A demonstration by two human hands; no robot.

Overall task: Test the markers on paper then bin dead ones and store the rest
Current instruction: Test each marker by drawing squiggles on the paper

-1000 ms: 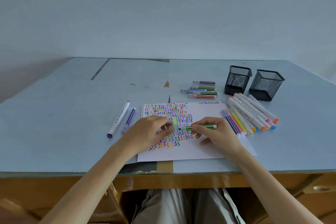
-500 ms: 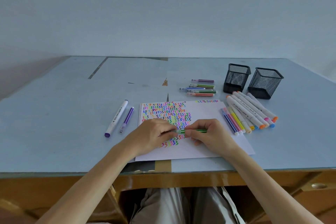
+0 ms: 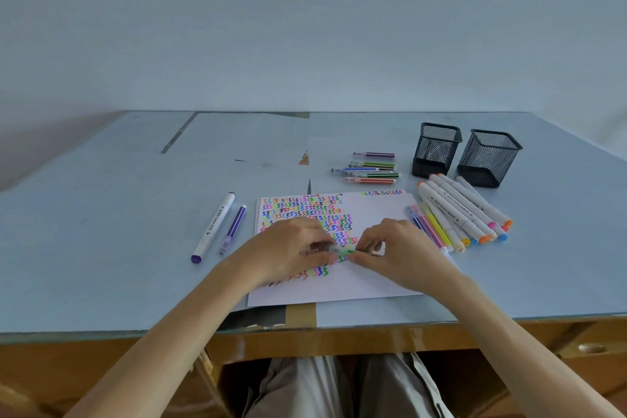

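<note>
Both hands meet lower-centre over the paper (image 3: 373, 278): left hand (image 3: 288, 248) and right hand (image 3: 397, 248) each pinch an end of the green marker (image 3: 347, 251). It's probably light, stiff, slick plastic, so grip the barrel and cap firmly.

The left part of the tabletop (image 3: 101, 214) is open, except two purple markers (image 3: 224, 227) beside the paper (image 3: 373, 282). Toward the right edge, two mesh cups (image 3: 468, 156) and rows of markers (image 3: 458, 214) block the way. The far edge is free.
</note>
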